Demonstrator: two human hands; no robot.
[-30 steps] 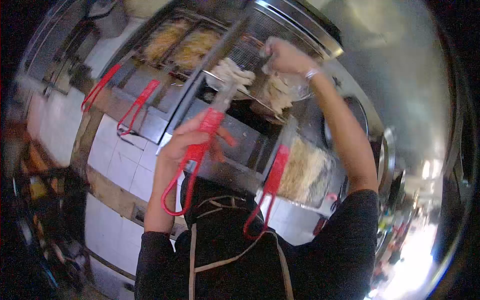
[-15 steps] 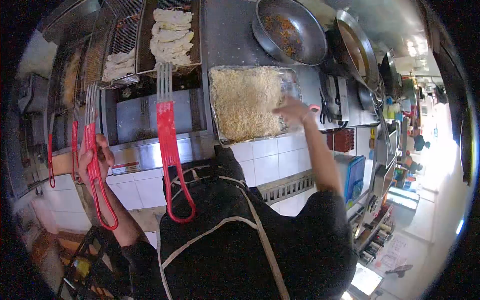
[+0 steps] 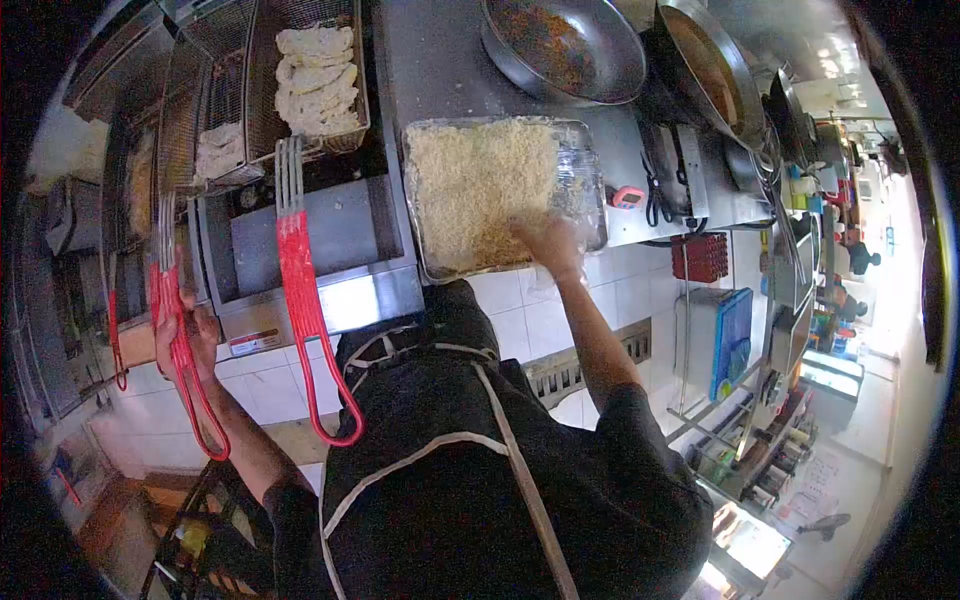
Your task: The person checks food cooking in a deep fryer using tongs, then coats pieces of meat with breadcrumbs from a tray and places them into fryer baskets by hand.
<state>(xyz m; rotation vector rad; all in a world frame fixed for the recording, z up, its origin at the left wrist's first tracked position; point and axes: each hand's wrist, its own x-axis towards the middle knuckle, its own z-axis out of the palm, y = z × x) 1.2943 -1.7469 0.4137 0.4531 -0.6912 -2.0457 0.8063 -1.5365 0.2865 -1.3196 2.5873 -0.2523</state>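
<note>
My left hand (image 3: 192,335) is wrapped round a red basket handle (image 3: 180,350) at the left. That handle's wire basket (image 3: 222,105) holds pale coated pieces (image 3: 220,151). A second basket (image 3: 262,70) beside it carries more coated strips (image 3: 317,85), and its red handle (image 3: 298,270) points toward my body, untouched. My right hand (image 3: 552,243), which looks thinly gloved, is over the near right part of a metal tray (image 3: 597,215) of pale crumbs (image 3: 475,185). Its fingers point left into the crumbs and are blurred; whether they hold anything is unclear.
A large metal bowl (image 3: 565,50) with orange-brown bits stands behind the tray. Right of it is a pan (image 3: 710,75) of brownish contents. A pink timer (image 3: 627,197) lies at the counter edge, near a black cable. A blue-lidded container (image 3: 733,340) stands below.
Since a second ago, my view has swung right and my right hand has gone from the baskets to the crumb tray. Lately it has moved lower and nearer me. My left hand remains at a red handle.
</note>
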